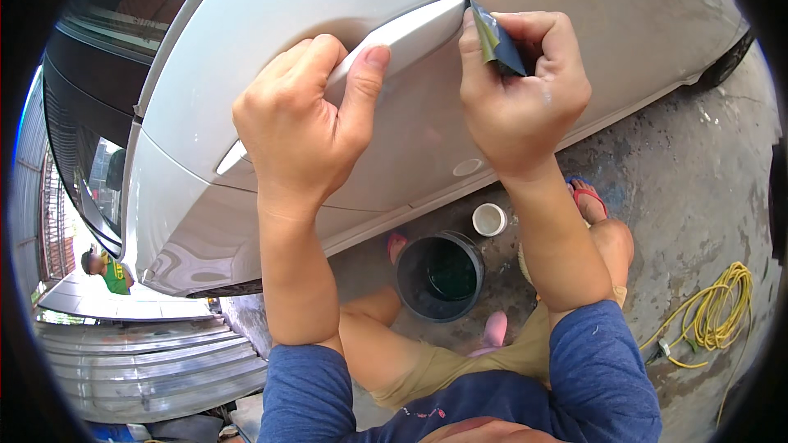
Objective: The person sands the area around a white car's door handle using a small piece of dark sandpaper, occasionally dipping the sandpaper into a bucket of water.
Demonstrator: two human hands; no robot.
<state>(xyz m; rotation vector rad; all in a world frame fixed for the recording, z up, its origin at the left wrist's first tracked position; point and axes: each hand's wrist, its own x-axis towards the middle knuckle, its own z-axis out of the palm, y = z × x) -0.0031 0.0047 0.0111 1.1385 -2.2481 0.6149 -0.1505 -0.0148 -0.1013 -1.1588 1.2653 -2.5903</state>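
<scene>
My left hand (300, 111) is wrapped round the white door handle (419, 29) of a pale, glossy car (394, 156), with the thumb along its front. At the handle's right end, my right hand (525, 90) pinches a folded sheet (502, 43), dark blue-grey with an olive side, that looks like abrasive paper. Whether the sheet touches the handle I cannot tell. A second white handle (230, 156) shows partly behind my left forearm.
Below the door stand a dark bucket (439, 303) with dark liquid and a small white tub (489, 220). A coiled yellow hose or cable (714, 303) lies at right. A person in green (111, 275) is at far left, above corrugated metal (139, 369). My bent legs are below.
</scene>
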